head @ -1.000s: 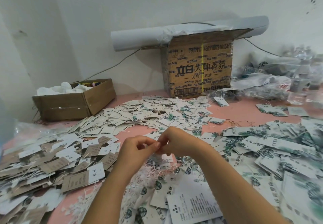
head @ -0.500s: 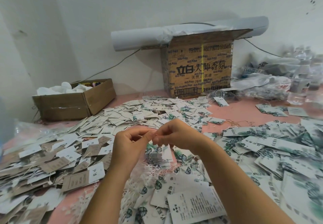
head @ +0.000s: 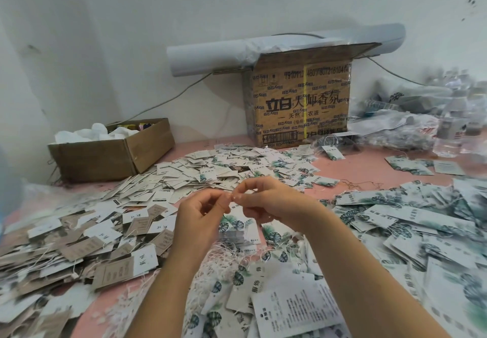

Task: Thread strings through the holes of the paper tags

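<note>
Your hands have come up off the table since a second ago, and the leaf-print tag [head: 237, 225] has risen with them; it now hangs blurred just under your fingers. Your left hand [head: 200, 221] and right hand [head: 274, 200] are together, fingertips meeting at one spot. Each pinches thumb against forefinger at the tag's top edge. Any string in that pinch is too fine to make out.

Below your wrists lies a tangle of loose white strings [head: 224, 261] on the pink table [head: 369, 169]. A heap of brown and white tags [head: 79, 245] spreads to your left, a heap of leaf-print ones [head: 421, 219] to your right, and a third heap [head: 237, 163] lies beyond your hands. Against the wall stand a printed carton [head: 300, 105] and a low open box [head: 110, 153].
</note>
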The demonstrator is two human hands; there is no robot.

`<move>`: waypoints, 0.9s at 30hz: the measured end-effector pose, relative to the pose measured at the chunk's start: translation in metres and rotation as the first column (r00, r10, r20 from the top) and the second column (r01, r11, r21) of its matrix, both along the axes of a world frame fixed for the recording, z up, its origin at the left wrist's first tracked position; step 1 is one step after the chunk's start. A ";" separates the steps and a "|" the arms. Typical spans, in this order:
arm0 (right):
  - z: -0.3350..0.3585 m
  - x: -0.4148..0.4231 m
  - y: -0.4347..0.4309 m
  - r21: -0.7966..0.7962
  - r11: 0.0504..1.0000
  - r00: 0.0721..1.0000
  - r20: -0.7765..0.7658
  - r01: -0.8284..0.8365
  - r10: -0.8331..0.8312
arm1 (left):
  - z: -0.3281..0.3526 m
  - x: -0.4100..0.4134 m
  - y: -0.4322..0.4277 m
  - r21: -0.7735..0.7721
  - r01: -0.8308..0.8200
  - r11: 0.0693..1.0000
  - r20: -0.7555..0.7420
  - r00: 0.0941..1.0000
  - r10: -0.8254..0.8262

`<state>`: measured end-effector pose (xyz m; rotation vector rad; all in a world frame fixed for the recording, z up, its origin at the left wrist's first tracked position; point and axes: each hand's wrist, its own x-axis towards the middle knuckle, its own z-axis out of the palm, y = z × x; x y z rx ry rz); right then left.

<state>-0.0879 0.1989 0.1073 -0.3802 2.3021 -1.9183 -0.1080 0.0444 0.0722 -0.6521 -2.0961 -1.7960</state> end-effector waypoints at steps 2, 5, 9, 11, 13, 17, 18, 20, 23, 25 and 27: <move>0.000 0.002 -0.003 0.011 1.000 1.000 0.008 -0.022 0.021 | -0.002 0.000 0.001 -0.018 0.014 1.000 -0.017 1.000 -0.015; -0.003 0.000 -0.003 -0.045 0.997 0.997 0.053 -0.062 0.064 | -0.005 -0.001 0.001 -0.032 0.021 0.999 -0.030 0.999 -0.022; -0.017 -0.012 -0.002 0.154 0.969 0.981 -0.037 0.195 -0.191 | -0.019 -0.006 0.001 -0.122 -0.052 0.991 -0.009 0.999 0.051; -0.030 -0.021 0.001 0.405 0.823 0.917 -0.153 0.398 -0.368 | -0.032 -0.011 0.000 -0.263 -0.109 0.959 -0.011 0.994 0.110; -0.043 -0.026 0.005 0.579 0.674 0.881 -0.197 0.459 -0.430 | -0.043 -0.016 -0.002 -0.425 -0.150 0.893 -0.028 0.988 0.152; -0.060 -0.032 0.002 0.684 0.571 0.867 -0.190 0.453 -0.460 | -0.057 -0.020 -0.004 -0.566 -0.189 0.803 -0.051 0.979 0.195; -0.062 -0.033 0.001 0.694 0.553 0.863 -0.203 0.460 -0.463 | -0.059 -0.021 -0.004 -0.578 -0.195 0.792 -0.066 0.979 0.192; -0.065 -0.034 -0.003 0.711 0.533 0.863 -0.214 0.459 -0.457 | -0.062 -0.022 -0.004 -0.601 -0.206 0.772 -0.097 0.978 0.186; -0.065 -0.036 -0.005 0.724 0.531 0.871 -0.200 0.440 -0.449 | -0.063 -0.024 -0.005 -0.600 -0.209 0.772 -0.103 0.978 0.184; -0.064 -0.036 -0.006 0.731 0.512 0.867 -0.223 0.451 -0.445 | -0.063 -0.024 -0.006 -0.604 -0.209 0.769 -0.111 0.978 0.179; -0.064 -0.037 -0.007 0.738 0.486 0.859 -0.251 0.468 -0.446 | -0.063 -0.024 -0.007 -0.610 -0.208 0.765 -0.119 0.978 0.171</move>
